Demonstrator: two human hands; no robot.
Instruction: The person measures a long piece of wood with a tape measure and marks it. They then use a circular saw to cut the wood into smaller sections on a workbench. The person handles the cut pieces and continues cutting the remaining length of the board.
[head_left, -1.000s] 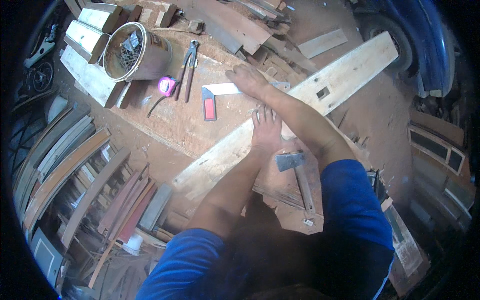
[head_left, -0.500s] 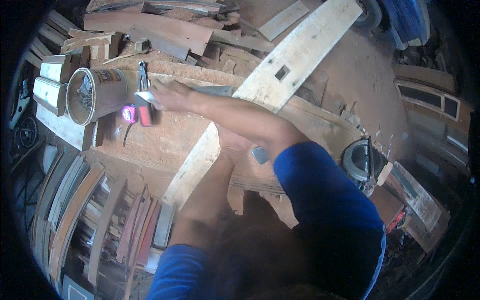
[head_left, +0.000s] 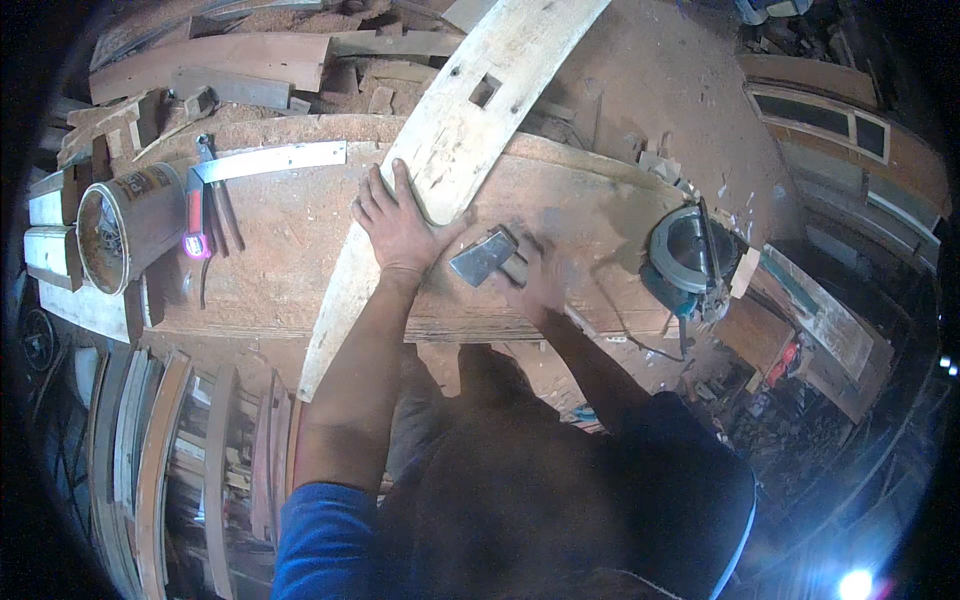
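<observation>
My left hand lies spread on a long pale plank with a square hole, which crosses the workbench diagonally. Just right of the plank, my right hand, slightly blurred, is closed round the handle of a hatchet, close below its grey head. A try square lies to the left of the plank, over pincers and beside a pink tape measure.
A bucket of nails stands at the bench's left. A circular saw sits at its right. Wood offcuts are piled behind, curved boards stand lower left, and framed panels are at upper right.
My right hand has left the try square at the left, by the tape and pincers, and moved right to grip the hatchet. The view has shifted, showing more of the circular saw.
</observation>
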